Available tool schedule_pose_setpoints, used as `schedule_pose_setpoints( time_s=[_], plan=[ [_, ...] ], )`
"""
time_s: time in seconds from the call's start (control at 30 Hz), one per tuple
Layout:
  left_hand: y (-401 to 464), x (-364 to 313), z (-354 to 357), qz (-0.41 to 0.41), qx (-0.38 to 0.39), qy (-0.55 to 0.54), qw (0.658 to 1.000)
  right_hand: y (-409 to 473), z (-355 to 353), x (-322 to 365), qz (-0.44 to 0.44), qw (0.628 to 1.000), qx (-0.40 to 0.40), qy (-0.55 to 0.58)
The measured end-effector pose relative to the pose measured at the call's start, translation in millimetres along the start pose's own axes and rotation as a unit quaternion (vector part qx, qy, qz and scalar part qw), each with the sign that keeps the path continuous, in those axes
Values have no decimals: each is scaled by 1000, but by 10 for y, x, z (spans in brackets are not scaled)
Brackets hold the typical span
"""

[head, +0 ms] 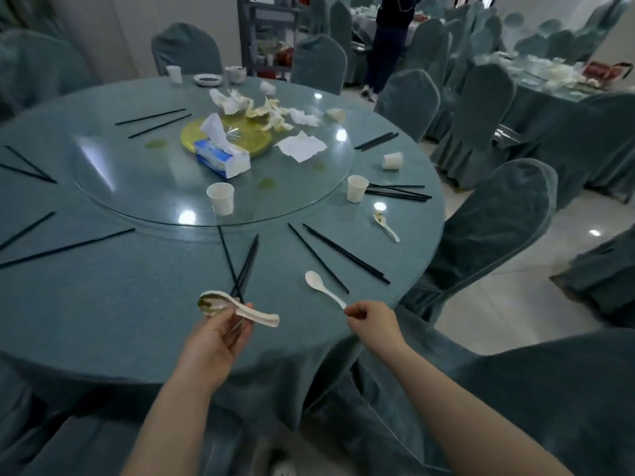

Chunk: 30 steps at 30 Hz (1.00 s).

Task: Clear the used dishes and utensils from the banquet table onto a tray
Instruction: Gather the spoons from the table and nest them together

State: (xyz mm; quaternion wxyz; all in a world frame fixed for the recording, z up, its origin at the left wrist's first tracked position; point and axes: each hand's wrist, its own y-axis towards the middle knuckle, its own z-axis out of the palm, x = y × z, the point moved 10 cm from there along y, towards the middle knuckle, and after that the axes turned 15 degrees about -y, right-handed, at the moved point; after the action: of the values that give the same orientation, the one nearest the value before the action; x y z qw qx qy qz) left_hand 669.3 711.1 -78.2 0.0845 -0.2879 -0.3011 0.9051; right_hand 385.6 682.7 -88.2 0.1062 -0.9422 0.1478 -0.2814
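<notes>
Clearing is partly advanced, as judged from the bench: no plates or bowls lie on its near half, and no tray is in view. The left hand grips a stack of soiled spoons, apparently two or more, its fingers curled round the handles just above the near edge. The right hand pinches the handle tip of a white spoon whose bowl rests on the cloth.

Left to collect: a dirty spoon further right, many black chopsticks spread round the rim, three paper cups upright and one on its side, a small dish and a bowl at the far edge.

On the glass turntable sit a tissue box, a yellow centre plate and crumpled napkins.

Obstructions: covered chairs stand close round the bench, and the far items lie well apart from both hands, so reaching them likely requires walking round. With the left grip already full, capacity is limited. A person stands at the neighbouring table behind.
</notes>
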Motion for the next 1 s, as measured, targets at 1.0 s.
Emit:
schedule_pose_setpoints(
  time_s=[1.0],
  plan=[
    [1581, 492, 1082, 5, -98, 66, 993, 2567, -1035, -1182, 100, 987, -103, 71]
  ],
)
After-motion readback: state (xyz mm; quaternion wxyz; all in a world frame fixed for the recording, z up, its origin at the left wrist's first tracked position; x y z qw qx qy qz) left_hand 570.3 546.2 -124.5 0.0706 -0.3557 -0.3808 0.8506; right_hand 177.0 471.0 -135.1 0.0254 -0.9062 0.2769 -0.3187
